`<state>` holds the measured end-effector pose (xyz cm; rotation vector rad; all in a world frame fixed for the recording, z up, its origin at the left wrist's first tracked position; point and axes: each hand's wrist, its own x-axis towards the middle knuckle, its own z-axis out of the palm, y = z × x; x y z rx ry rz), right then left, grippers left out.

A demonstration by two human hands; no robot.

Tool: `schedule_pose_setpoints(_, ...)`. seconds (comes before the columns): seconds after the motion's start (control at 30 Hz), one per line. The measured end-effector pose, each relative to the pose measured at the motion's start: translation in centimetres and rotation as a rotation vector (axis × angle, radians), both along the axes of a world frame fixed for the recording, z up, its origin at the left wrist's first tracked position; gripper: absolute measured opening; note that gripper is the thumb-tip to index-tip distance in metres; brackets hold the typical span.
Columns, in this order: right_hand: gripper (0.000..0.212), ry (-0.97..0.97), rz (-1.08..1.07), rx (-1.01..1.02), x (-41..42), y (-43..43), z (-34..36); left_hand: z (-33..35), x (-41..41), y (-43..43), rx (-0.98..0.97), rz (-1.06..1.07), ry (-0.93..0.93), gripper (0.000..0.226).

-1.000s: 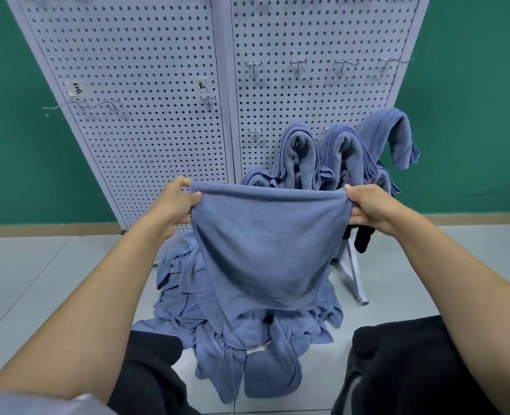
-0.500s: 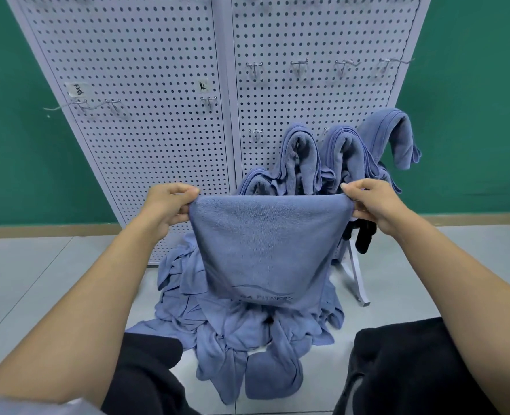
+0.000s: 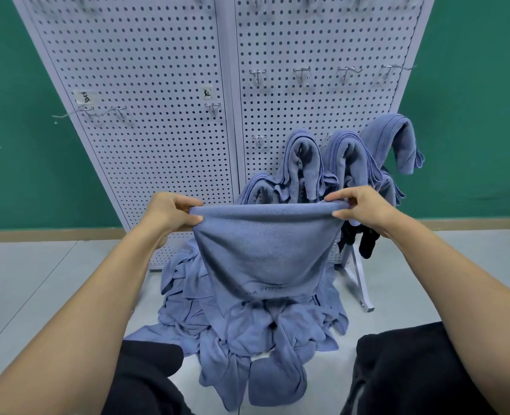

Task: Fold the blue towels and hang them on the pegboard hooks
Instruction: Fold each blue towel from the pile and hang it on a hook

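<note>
Head view: left grip (image 3: 171, 212) and right grip (image 3: 364, 209) pinch the blue towel (image 3: 262, 250) taut, its print unreadable.

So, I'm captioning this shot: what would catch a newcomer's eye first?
The blue towel stretched front and centre stands out, its top edge pinched by the left hand and right hand. Below it a heap of loose blue towels sprawls on the floor. Behind stands the white pegboard, with folded towels hanging at its lower right.
</note>
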<state>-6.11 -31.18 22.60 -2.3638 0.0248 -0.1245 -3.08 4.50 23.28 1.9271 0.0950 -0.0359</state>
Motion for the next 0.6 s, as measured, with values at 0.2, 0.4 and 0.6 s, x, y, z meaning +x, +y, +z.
schedule_pose_setpoints(0.2, 0.02, -0.105, -0.038, -0.256, 0.7, 0.0, 0.1, -0.2, 0.1, 1.1, 0.316, -0.017, -0.146, 0.011)
schedule_pose_setpoints(0.4, 0.01, -0.147, -0.1, 0.187, 0.2, -0.7, 0.5, 1.7, -0.9, 2.2, 0.107, -0.014, 0.001, 0.011)
schedule_pose_setpoints(0.6, 0.021, 0.058, -0.072, 0.796, -0.9, 0.6, 2.1, 1.7, 0.1, 3.9, -0.546, -0.087, 0.199, 0.012)
